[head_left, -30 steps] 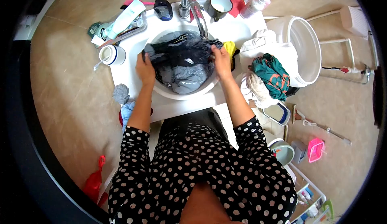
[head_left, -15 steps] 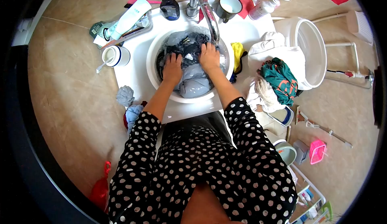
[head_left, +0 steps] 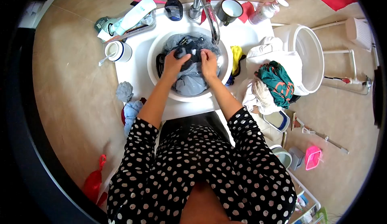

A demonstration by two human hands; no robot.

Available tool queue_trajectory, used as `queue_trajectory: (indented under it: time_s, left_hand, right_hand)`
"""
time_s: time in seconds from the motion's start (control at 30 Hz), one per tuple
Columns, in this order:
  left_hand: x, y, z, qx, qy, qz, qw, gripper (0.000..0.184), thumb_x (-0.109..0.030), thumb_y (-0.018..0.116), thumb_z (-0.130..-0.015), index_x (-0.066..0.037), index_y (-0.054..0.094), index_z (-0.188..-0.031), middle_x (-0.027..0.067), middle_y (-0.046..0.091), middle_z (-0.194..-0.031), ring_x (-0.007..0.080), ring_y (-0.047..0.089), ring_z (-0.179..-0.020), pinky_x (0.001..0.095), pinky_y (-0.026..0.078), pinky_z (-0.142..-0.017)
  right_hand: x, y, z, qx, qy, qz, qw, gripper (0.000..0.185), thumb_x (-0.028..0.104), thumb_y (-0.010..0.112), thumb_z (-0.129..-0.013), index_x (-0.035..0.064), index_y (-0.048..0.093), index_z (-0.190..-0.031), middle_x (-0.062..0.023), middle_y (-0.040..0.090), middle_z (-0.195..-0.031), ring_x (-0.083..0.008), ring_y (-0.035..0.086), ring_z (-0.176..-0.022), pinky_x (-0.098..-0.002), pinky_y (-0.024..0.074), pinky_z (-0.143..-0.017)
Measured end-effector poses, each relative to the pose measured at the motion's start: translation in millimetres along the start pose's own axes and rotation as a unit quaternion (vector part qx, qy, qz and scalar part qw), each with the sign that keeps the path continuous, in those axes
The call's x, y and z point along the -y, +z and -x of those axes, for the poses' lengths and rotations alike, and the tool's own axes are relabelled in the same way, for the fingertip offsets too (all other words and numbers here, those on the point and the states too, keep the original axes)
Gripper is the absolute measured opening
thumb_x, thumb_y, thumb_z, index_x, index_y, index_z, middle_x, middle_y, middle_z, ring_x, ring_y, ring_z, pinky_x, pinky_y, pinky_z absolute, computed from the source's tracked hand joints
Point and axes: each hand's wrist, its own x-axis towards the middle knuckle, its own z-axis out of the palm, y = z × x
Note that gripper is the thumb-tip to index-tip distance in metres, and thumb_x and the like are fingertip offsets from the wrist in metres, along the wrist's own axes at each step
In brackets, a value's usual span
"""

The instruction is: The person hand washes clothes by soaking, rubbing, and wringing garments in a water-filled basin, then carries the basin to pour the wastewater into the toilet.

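A white basin (head_left: pixel 152 69) stands in the sink, holding soaked grey cloth (head_left: pixel 190 86) and a dark garment (head_left: pixel 196 43) in water. My left hand (head_left: pixel 174 65) is at the left of the heap, its fingers curled round a dark part of the garment with the thumb on top. Opposite it, my right hand (head_left: pixel 209 64) pinches the dark garment's right side, fingertips pressed together. A small white patch shows on the fabric between the two hands. The chrome faucet (head_left: pixel 211 20) arches over the basin just behind my right hand.
Along the sink's back rim stand a dark bottle (head_left: pixel 173 9), an enamel mug (head_left: pixel 230 11) and a pump bottle (head_left: pixel 266 13). A white tub (head_left: pixel 135 51) sits left. At right are a yellow cloth (head_left: pixel 236 56), a green garment (head_left: pixel 276 83) and a large bucket (head_left: pixel 310 61).
Both hands have gone from lying spread on the wet clothes to gripping the dark garment with curled fingers. The right hand has drawn slightly towards me. The camera view has shifted a little.
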Motion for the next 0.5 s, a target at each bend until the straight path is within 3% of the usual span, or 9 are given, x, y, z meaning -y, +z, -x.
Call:
queue_trajectory:
  time_s: [0.03, 0.07, 0.1, 0.13, 0.23, 0.3, 0.33, 0.4, 0.5]
  left_hand:
    - [-12.8, 13.7, 15.3, -0.014, 0.023, -0.026, 0.999, 0.045, -0.023, 0.078, -0.071, 0.006, 0.063, -0.102, 0.0139, 0.067, -0.095, 0.0198, 0.063, -0.082, 0.0316, 0.049, -0.076]
    - [-24.2, 27.9, 30.2, -0.027, 0.046, -0.053, 0.997, 0.039, -0.023, 0.075, -0.072, 0.005, 0.064, -0.097, 0.0144, 0.067, -0.09, 0.0208, 0.063, -0.079, 0.0324, 0.049, -0.073]
    - [-30.8, 38.6, 41.2, -0.02, 0.093, -0.14, 0.986, 0.043, -0.021, 0.074, -0.072, 0.007, 0.063, -0.102, 0.0153, 0.067, -0.091, 0.0202, 0.064, -0.08, 0.0316, 0.05, -0.074]
    - [-37.2, 48.7, 52.0, -0.013, 0.138, -0.226, 0.964, 0.047, -0.019, 0.074, -0.072, 0.01, 0.061, -0.106, 0.0163, 0.067, -0.093, 0.0197, 0.064, -0.08, 0.0308, 0.05, -0.074]
    - [-31.1, 69.8, 74.3, 0.02, 0.15, -0.222, 0.963, 0.042, -0.02, 0.069, -0.073, 0.008, 0.063, -0.103, 0.0169, 0.068, -0.087, 0.0217, 0.064, -0.077, 0.0324, 0.049, -0.073]
    - [-36.4, 74.4, 78.9, 0.02, 0.14, -0.222, 0.965, 0.036, -0.021, 0.069, -0.076, 0.006, 0.064, -0.099, 0.0196, 0.067, -0.087, 0.0236, 0.066, -0.077, 0.0332, 0.049, -0.072]
    - [-25.3, 72.7, 65.2, -0.051, 0.204, -0.253, 0.944, 0.032, -0.028, 0.068, -0.077, 0.0, 0.063, -0.09, 0.0221, 0.065, -0.082, 0.0403, 0.064, -0.079, 0.0444, 0.048, -0.073]
    - [-13.5, 56.2, 45.9, -0.199, 0.187, -0.423, 0.864, 0.041, -0.033, 0.068, -0.082, 0.002, 0.064, -0.103, 0.0235, 0.066, -0.099, 0.0342, 0.065, -0.092, 0.0394, 0.048, -0.078]
    - [-11.6, 4.1, 23.6, -0.312, 0.209, -0.343, 0.861, 0.037, -0.037, 0.062, -0.087, 0.0, 0.061, -0.09, 0.0213, 0.063, -0.087, 0.0403, 0.061, -0.082, 0.0461, 0.046, -0.072]
  right_hand:
    - [7.4, 6.8, 6.5, 0.04, 0.164, -0.147, 0.975, 0.032, 0.037, 0.06, -0.089, 0.0112, 0.06, -0.108, -0.0092, 0.061, -0.093, -0.0275, 0.059, -0.086, -0.0421, 0.0479, -0.079]
    - [12.1, 9.1, 10.0, 0.078, 0.32, -0.286, 0.9, 0.035, 0.043, 0.059, -0.09, 0.0131, 0.061, -0.107, -0.0073, 0.062, -0.09, -0.0253, 0.06, -0.083, -0.0411, 0.0488, -0.077]
    - [12.0, 4.5, 6.1, 0.143, 0.385, -0.308, 0.858, 0.041, 0.053, 0.052, -0.091, 0.0157, 0.06, -0.106, -0.0026, 0.063, -0.087, -0.0197, 0.06, -0.078, -0.0379, 0.0506, -0.07]
    - [10.3, 4.8, 4.8, 0.166, 0.413, -0.453, 0.773, 0.047, 0.049, 0.057, -0.09, 0.0108, 0.058, -0.118, -0.0098, 0.063, -0.107, -0.0268, 0.062, -0.09, -0.041, 0.051, -0.08]
    - [6.8, 1.2, 0.0, 0.315, 0.358, -0.608, 0.635, 0.044, 0.043, 0.055, -0.092, 0.0047, 0.059, -0.113, -0.0126, 0.065, -0.104, -0.0277, 0.063, -0.089, -0.0419, 0.0524, -0.084]
    - [-6.4, -4.6, 7.0, 0.282, 0.34, -0.578, 0.686, 0.042, 0.042, 0.056, -0.092, 0.0056, 0.06, -0.112, -0.0109, 0.065, -0.104, -0.0257, 0.063, -0.088, -0.0395, 0.0532, -0.081]
    - [7.1, -11.4, 11.4, 0.267, 0.329, -0.56, 0.711, 0.041, 0.041, 0.056, -0.092, 0.006, 0.06, -0.112, -0.0101, 0.065, -0.104, -0.0247, 0.064, -0.088, -0.0383, 0.0537, -0.079]
    - [40.3, -24.3, 24.9, 0.157, 0.333, -0.392, 0.843, 0.034, 0.034, 0.057, -0.093, 0.004, 0.06, -0.109, -0.0099, 0.066, -0.101, -0.0219, 0.065, -0.086, -0.0351, 0.0542, -0.076]
    - [63.8, -48.2, 24.7, 0.165, 0.286, -0.357, 0.874, 0.05, 0.043, 0.067, -0.086, 0.0004, 0.058, -0.11, -0.0043, 0.065, -0.094, -0.0131, 0.062, -0.078, -0.0263, 0.0501, -0.067]
